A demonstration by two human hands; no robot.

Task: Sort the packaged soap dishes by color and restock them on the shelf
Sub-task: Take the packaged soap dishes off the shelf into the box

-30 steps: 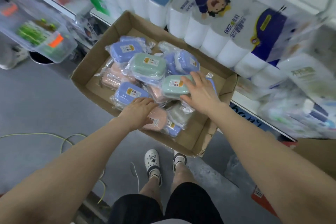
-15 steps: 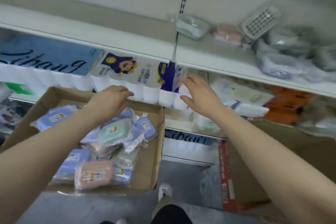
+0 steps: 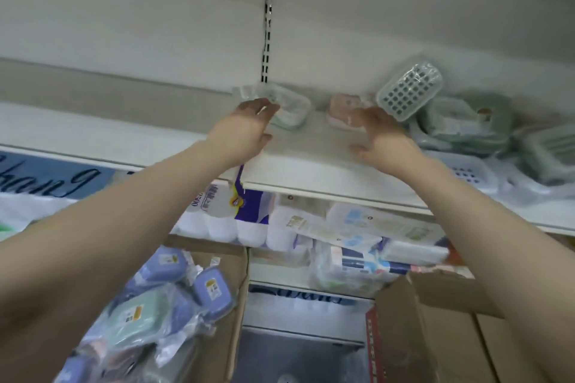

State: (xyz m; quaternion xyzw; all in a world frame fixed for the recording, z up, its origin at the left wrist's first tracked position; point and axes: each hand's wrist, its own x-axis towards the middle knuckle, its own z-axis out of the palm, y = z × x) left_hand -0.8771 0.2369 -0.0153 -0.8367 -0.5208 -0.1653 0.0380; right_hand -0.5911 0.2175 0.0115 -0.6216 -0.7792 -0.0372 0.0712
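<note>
The left hand reaches up to the white shelf board, and its fingers curl around the near end of a pale green soap dish in a clear plastic bag; it seems to hold it, though blur hides the fingertips. The right hand lies with relaxed, spread fingers just in front of a pink soap dish in a clear bag, touching it or nearly so, with the thumb resting on the shelf board. It grips nothing that can be seen.

Just beyond the right hand, a green perforated soap dish lid leans tilted on a heap of green bagged dishes. Far below the left hand, the brown cardboard box holds more blue and green packaged dishes.

These dishes look light and stiff, being hard plastic shells, but the loose film around them is probably slippery and may slide over the shell. A hold across the two long sides of the body appears safer than a pinch on the bag edge. They are not likely fragile, yet a stack could slip sideways.
</note>
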